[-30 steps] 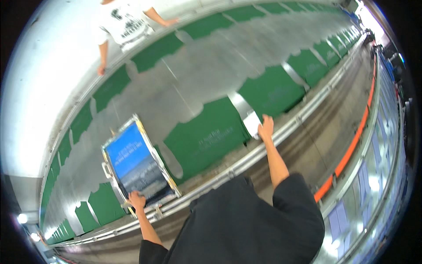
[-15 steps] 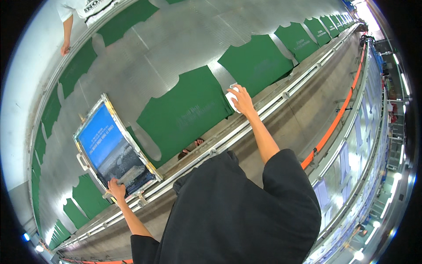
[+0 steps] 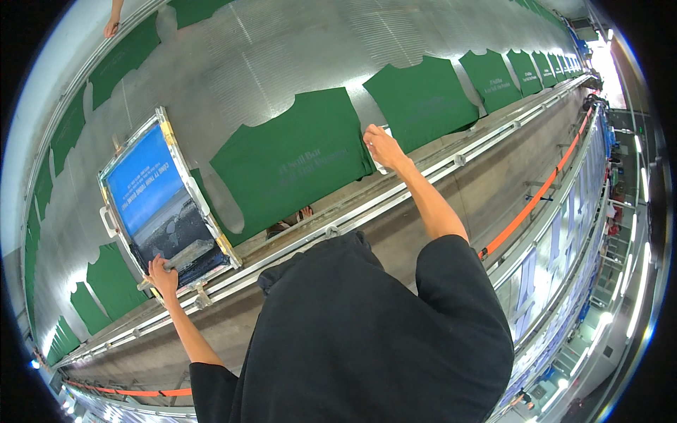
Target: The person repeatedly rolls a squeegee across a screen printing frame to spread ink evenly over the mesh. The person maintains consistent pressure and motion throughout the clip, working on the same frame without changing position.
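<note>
1. blue and black are filling the framed screen (image 3: 144, 185), my landmark here. it's lying on the metal table (image 3: 310, 42), with a green sliver showing along its right edge.
2. left hand (image 3: 163, 277) is resting at the screen's near-left corner, by the end of a grey bar-shaped tool (image 3: 189, 254) lying on the dark part. can't tell if those fingers are clamping the bar, the frame or nothing.
3. right hand (image 3: 385, 149) is working well right of the screen, fingers looking clasped over a white piece (image 3: 381, 168) between the near green panel (image 3: 289, 155) and the farther green panel (image 3: 423, 99).
4. step in hand, imo: the right hand is tending that panel edge while the left is minding the screen. next move is probably calling for a light touch, so the cloth isn't creasing.
5. room-wise, bare metal is stretching beyond the screen's far edge. the pale rail (image 3: 395, 197) is running just past its near edge, so i'd be watching for snags there. right of the screen, the near panel is taking up the space, so lifting clear is looking safer than sliding.
</note>
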Motion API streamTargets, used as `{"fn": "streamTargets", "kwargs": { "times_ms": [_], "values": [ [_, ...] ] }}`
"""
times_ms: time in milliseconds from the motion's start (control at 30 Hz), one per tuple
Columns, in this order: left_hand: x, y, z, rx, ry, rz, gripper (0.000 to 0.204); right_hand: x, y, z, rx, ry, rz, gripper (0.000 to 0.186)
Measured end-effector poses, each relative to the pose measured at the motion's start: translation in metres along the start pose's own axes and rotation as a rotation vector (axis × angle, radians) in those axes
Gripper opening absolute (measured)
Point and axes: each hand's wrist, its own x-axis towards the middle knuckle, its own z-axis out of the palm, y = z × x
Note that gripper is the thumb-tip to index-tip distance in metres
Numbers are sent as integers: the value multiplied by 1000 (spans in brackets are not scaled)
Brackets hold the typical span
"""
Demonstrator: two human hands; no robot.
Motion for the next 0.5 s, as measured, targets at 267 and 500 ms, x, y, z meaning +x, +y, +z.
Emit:
{"fn": "streamTargets", "kwargs": {
  "times_ms": [267,500],
  "values": [
    [-1,-4,5,1,8,4,34,1,9,-23,121,-345,218,19],
    [1,-6,6,-10,10,13,34,-2,13,-11,224,-247,185,23]
  ]
}}
